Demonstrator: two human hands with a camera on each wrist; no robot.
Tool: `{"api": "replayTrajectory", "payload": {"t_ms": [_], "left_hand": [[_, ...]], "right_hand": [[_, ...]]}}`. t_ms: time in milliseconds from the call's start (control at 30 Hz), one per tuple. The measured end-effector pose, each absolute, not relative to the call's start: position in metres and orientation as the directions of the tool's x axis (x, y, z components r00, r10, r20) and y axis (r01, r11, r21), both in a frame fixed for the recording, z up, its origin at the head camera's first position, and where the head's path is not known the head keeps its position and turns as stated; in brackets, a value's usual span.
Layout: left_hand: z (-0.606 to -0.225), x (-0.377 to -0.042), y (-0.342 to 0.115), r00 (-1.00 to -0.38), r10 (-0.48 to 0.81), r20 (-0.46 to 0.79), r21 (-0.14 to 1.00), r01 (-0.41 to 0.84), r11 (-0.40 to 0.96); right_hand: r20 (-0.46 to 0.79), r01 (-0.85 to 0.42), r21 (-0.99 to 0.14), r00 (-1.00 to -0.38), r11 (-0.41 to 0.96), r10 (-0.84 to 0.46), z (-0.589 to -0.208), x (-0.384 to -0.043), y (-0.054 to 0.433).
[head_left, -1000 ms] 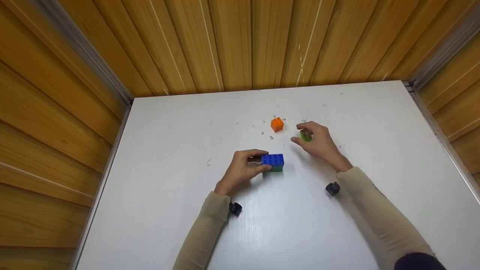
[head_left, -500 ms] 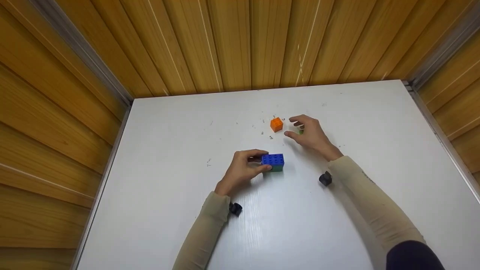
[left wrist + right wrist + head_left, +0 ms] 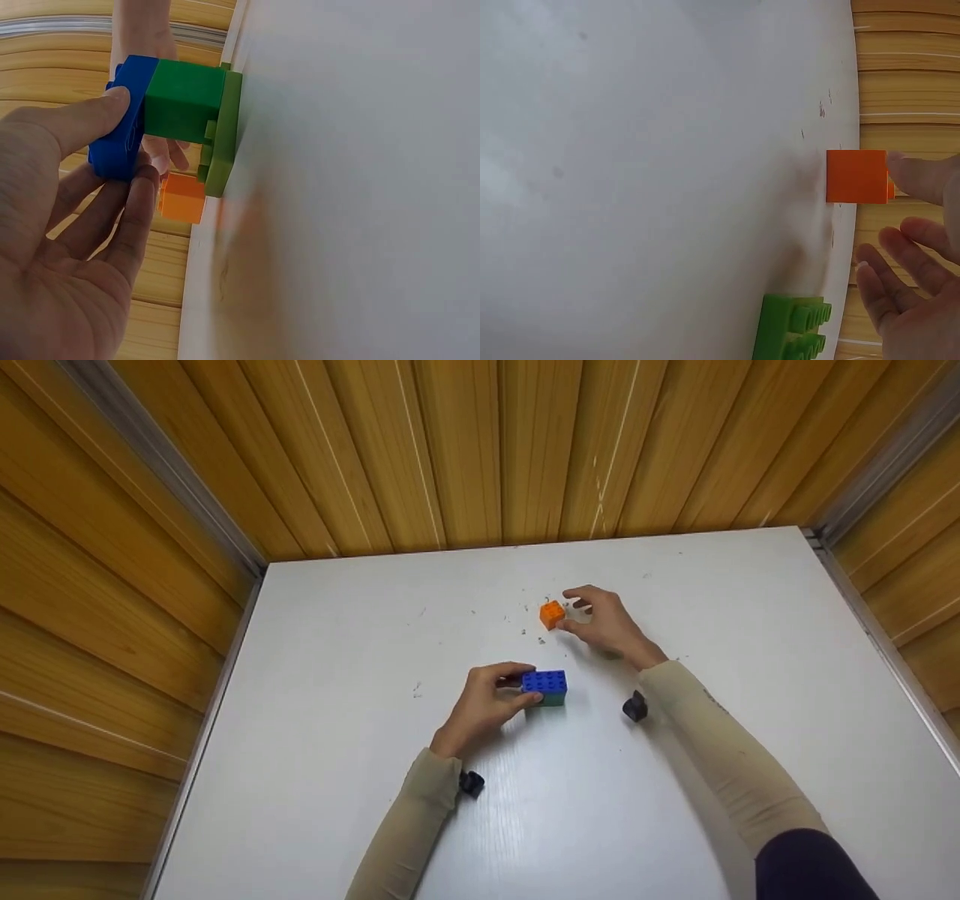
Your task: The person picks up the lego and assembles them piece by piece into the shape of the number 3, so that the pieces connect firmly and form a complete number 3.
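Observation:
My left hand (image 3: pixel 484 701) holds a blue brick (image 3: pixel 545 682) between thumb and fingers. It sits on a green brick (image 3: pixel 184 101), which rests on a flat lime-green brick (image 3: pixel 225 142) at the table surface. An orange brick (image 3: pixel 552 616) stands on the table farther back. Beside its right side is my right hand (image 3: pixel 604 622), thumb tip close to the brick and fingers spread apart, holding nothing. In the right wrist view the thumb overlaps the orange brick's studded end. A bright green studded brick (image 3: pixel 787 326) lies below this hand, mostly hidden from the head view.
The white table (image 3: pixel 337 637) has small dark marks around the orange brick. Wood-patterned panels (image 3: pixel 465 450) rise along its back and sides. A small black camera (image 3: pixel 471 784) hangs at the left wrist, another black camera (image 3: pixel 634 706) at the right.
My right hand has moved left, from over the bright green brick to beside the orange brick. The left hand and its stack stay in place.

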State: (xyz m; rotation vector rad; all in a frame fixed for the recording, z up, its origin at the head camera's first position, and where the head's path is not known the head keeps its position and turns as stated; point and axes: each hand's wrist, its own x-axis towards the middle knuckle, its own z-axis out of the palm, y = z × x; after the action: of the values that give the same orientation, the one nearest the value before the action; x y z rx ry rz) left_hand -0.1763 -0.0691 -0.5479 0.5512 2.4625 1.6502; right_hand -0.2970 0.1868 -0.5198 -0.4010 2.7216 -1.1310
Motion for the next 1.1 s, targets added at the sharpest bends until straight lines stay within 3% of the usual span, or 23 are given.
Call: {"api": "replayTrajectory", "payload": {"t_ms": [500, 1100], "left_hand": [[-0.547, -0.174, -0.068, -0.935, 0.342, 0.095, 0.915, 0.217, 0.34], [-0.547, -0.175, -0.069, -0.926, 0.359, 0.115, 0.917, 0.238, 0.321]], "right_hand": [[-0.089, -0.171, -0.75, -0.932, 0.639, -0.352, -0.528, -0.306, 0.176], [-0.107, -0.12, -0.745, -0.949, 0.656, -0.295, -0.521, -0.306, 0.177]]}}
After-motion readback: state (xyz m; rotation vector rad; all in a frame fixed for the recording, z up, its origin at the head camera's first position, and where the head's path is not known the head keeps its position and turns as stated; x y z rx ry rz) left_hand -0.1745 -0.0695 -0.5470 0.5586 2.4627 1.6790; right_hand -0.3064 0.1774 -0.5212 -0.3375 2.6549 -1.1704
